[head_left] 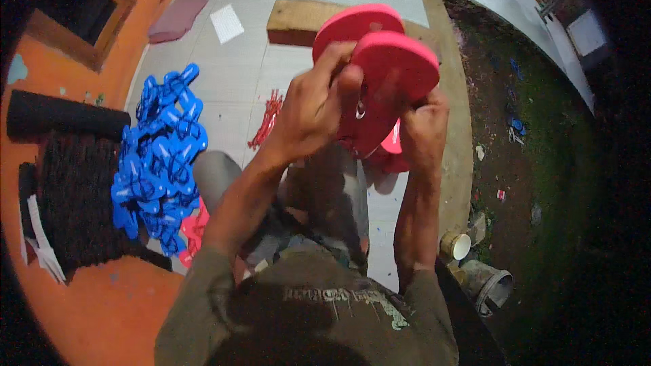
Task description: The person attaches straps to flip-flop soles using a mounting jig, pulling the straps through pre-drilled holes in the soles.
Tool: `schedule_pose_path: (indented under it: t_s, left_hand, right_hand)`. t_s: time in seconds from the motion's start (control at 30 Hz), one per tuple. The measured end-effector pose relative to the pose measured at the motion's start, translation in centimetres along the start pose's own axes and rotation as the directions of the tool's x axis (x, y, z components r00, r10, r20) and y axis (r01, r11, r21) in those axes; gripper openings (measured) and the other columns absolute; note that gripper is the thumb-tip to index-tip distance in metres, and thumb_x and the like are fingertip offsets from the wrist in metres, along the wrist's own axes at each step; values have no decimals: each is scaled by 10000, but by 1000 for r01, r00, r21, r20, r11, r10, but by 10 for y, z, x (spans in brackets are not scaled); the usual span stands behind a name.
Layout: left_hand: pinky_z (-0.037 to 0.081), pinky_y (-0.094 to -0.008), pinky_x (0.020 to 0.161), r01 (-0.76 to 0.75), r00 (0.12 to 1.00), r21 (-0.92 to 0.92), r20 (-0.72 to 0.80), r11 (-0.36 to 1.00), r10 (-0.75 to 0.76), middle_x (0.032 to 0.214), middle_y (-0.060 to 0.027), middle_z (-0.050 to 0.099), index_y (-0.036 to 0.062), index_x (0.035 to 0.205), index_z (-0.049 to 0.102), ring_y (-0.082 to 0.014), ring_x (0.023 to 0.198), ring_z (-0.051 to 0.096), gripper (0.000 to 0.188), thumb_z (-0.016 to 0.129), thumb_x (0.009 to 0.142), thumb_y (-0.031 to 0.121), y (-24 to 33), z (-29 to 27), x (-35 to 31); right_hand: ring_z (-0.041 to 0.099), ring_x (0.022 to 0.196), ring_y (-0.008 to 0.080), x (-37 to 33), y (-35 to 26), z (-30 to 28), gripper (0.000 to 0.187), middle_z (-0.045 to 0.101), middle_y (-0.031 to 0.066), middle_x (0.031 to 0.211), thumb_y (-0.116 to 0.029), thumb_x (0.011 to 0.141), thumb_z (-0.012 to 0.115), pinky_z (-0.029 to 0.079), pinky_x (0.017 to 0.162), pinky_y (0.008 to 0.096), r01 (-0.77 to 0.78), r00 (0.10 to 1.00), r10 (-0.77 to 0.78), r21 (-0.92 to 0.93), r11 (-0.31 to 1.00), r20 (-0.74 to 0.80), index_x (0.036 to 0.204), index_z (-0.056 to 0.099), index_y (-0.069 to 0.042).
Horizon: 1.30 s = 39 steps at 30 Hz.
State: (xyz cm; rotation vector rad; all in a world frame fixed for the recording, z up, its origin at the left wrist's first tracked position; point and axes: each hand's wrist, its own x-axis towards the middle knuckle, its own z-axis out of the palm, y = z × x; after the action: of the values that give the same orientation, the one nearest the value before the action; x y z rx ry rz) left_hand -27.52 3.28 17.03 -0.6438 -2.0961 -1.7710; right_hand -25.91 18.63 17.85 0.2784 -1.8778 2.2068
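In front of me, raised above my knees, are two pink-red flip-flops (400, 61), their rounded ends side by side and slightly apart. My left hand (315, 105) is closed on them from the left, with its thumb against the nearer sole. On the right side my right hand (427, 129) grips the nearer flip-flop's edge, its fingers partly hidden by the sole. A small pale loop shows on the nearer sole beside my left thumb. Beyond my left forearm, several thin red straps (268, 119) lie on the tiled floor. More pink-red pieces show below the held pair.
A wooden block (288, 24) lies behind the flip-flops. To the left are a heap of blue flip-flops (163, 156), pink-red pieces (194, 230), a dark stack (74, 196), a paper sheet (227, 24) and a mauve sheet (178, 19). A can (456, 246) and bucket (494, 290) stand right.
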Motion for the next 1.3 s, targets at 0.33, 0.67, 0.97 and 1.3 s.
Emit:
schedule_pose_path:
  t_s: [0.33, 0.67, 0.97, 1.3]
  left_hand:
    - [447, -309, 669, -22, 1000, 264, -13, 964, 27, 780, -125, 594, 32, 960, 550, -230, 724, 580, 389, 419, 857, 383, 63, 12, -10]
    - [436, -319, 731, -128, 958, 237, -222, 963, 182, 824, -103, 580, 53, 919, 551, -250, 803, 564, 362, 734, 615, 120, 18, 9, -62]
    - [395, -335, 489, -156, 960, 588, -98, 794, 261, 643, -72, 517, 44, 779, 526, -254, 552, 518, 228, 676, 680, 185, -13, 14, -84]
    - [397, -262, 547, 444, 852, -6, 311, 896, -420, 675, -51, 537, 17, 786, 529, -117, 598, 501, 185, 588, 801, 191, -5, -12, -106]
  right_hand:
    - [582, 826, 226, 28, -9, 9, 255, 625, 104, 877, -199, 791, 567, 439, 745, 315, 337, 851, -522, -705, 624, -55, 943, 590, 5]
    - [558, 870, 193, -81, 13, -5, 304, 589, 100, 936, -207, 782, 642, 438, 763, 298, 86, 995, -84, 32, 996, -46, 960, 562, 26]
    - [560, 871, 148, -82, 41, 18, 308, 596, 70, 952, -67, 755, 658, 449, 770, 278, -79, 967, 97, 84, 993, -237, 1033, 543, 2]
    - [555, 847, 148, -80, 69, 7, 283, 593, 71, 955, -94, 775, 631, 436, 774, 282, -35, 955, -69, -342, 939, -288, 1028, 543, 0]
